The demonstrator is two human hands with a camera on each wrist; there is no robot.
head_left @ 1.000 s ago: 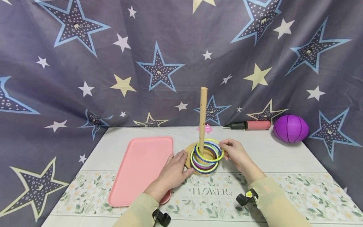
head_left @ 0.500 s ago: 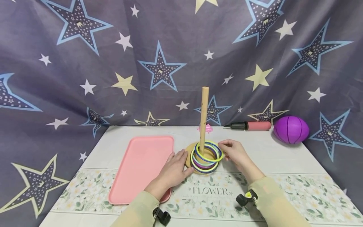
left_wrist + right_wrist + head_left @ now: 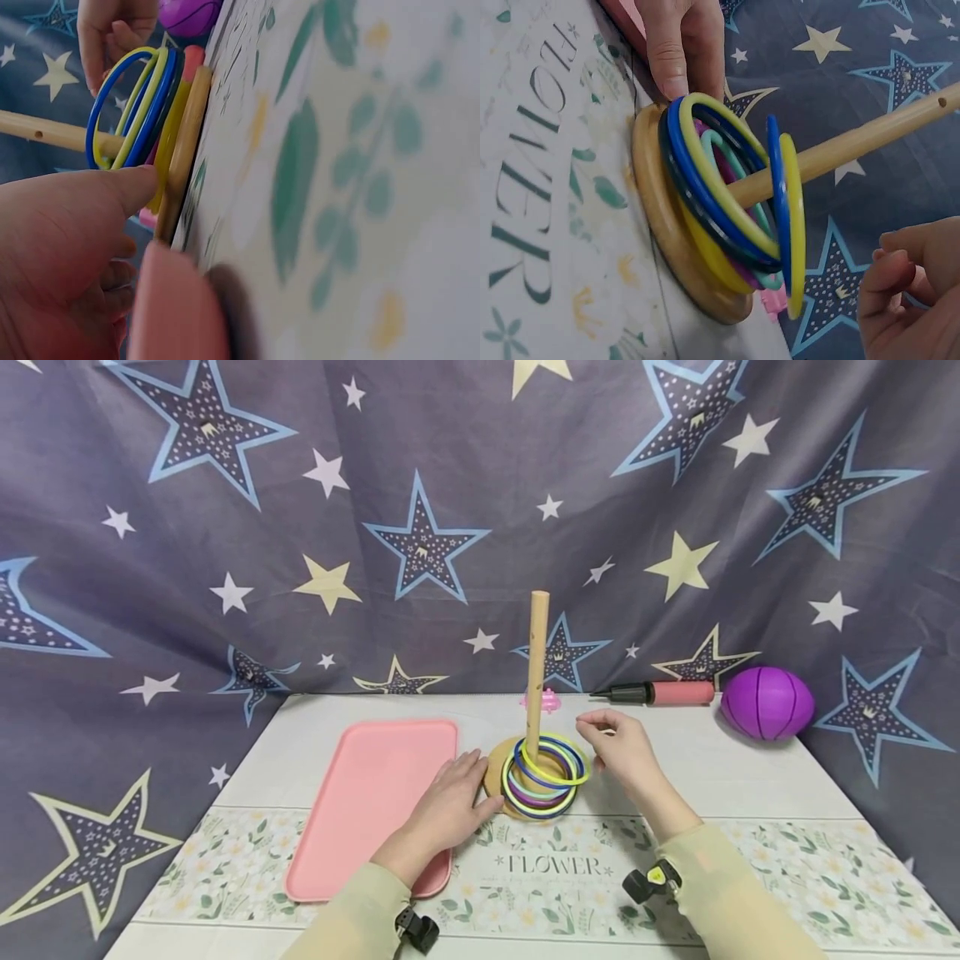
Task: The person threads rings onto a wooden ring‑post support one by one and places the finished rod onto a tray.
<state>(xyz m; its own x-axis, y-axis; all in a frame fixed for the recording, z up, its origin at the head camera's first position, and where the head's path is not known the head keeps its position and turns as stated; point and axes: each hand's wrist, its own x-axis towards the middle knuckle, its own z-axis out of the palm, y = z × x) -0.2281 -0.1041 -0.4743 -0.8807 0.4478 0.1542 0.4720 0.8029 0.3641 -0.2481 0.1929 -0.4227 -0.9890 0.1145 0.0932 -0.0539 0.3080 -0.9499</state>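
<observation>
Several coloured rings lie stacked round an upright wooden post on a round wooden base. A yellow ring and a blue ring sit tilted on top, leaning to the right. My left hand lies flat at the left edge of the base, its thumb close to the rings; whether it touches them I cannot tell. To the right of the rings hovers my right hand, fingers loosely curled. In the right wrist view, the right hand holds nothing and is apart from the rings.
A pink tray lies on the left, partly under the left forearm. Behind the post is a small pink object. A red and black hand pump and a purple ball stand at the back right, before a star-patterned curtain.
My right hand has let go of the yellow ring and lifted slightly away from it. My left hand has slid a little to the left. The rings stay on the post.
</observation>
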